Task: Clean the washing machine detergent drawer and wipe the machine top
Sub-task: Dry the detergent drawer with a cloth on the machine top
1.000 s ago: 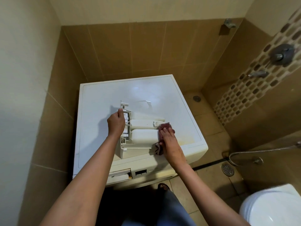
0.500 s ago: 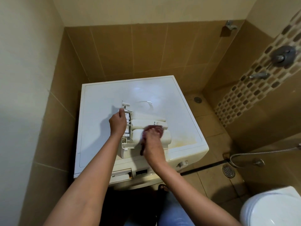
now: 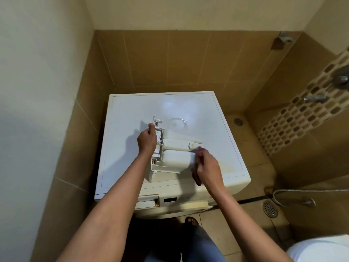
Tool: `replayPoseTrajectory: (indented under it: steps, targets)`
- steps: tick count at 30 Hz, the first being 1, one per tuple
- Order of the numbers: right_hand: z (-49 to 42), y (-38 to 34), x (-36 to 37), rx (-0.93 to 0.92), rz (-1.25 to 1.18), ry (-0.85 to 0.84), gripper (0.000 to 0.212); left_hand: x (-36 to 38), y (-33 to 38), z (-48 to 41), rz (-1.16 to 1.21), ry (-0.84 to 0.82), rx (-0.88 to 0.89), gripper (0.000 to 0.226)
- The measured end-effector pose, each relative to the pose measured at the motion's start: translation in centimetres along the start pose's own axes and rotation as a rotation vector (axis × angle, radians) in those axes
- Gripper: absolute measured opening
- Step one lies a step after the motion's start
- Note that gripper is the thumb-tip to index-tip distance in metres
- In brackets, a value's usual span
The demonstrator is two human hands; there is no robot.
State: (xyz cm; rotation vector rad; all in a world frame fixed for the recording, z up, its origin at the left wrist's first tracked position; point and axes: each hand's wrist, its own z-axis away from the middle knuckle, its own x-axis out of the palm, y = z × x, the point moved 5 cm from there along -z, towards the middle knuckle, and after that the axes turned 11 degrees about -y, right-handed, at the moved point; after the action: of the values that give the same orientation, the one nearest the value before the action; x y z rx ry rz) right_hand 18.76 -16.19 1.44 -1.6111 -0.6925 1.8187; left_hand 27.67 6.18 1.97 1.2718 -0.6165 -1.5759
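Observation:
The white detergent drawer [image 3: 174, 157] lies on the white washing machine top [image 3: 132, 114], its front panel to the left. My left hand [image 3: 147, 141] grips that front panel and steadies the drawer. My right hand [image 3: 206, 166] holds a dark red cloth [image 3: 196, 177] against the drawer's right end; most of the cloth is hidden under the hand. Below the top's front edge is the open drawer slot [image 3: 147, 201].
The machine stands in a corner between a pale wall on the left and brown tiles behind. A floor drain [image 3: 270, 209] and a shower hose [image 3: 294, 193] lie to the right. A white toilet [image 3: 321, 248] is at the bottom right. Yellowish staining marks the top's right front.
My right hand slid the cloth from the drawer's right end to its middle and back to the right end. My left hand kept its grip on the front panel.

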Motion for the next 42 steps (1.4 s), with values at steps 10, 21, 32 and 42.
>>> replayPoseTrajectory:
  steps: [10,21,32,42]
  targets:
    - [-7.8,-11.7,5.8,-0.150,-0.138,-0.503,0.049,-0.2,-3.2,1.0,0.389,-0.069,-0.227,0.080]
    - [-9.4,-12.6,7.6,-0.235,0.276,-0.438,0.045,-0.4,-2.7,1.9,0.162,-0.055,-0.130,0.060]
    - [-5.5,-11.4,7.9,-0.351,0.087,-0.182,0.033,-0.3,-2.5,2.0,0.157,0.021,-0.013,0.040]
    - [-3.1,-8.8,7.3,-0.469,0.252,-0.336,0.049,0.0,-3.0,1.9,0.197,0.008,-0.042,0.050]
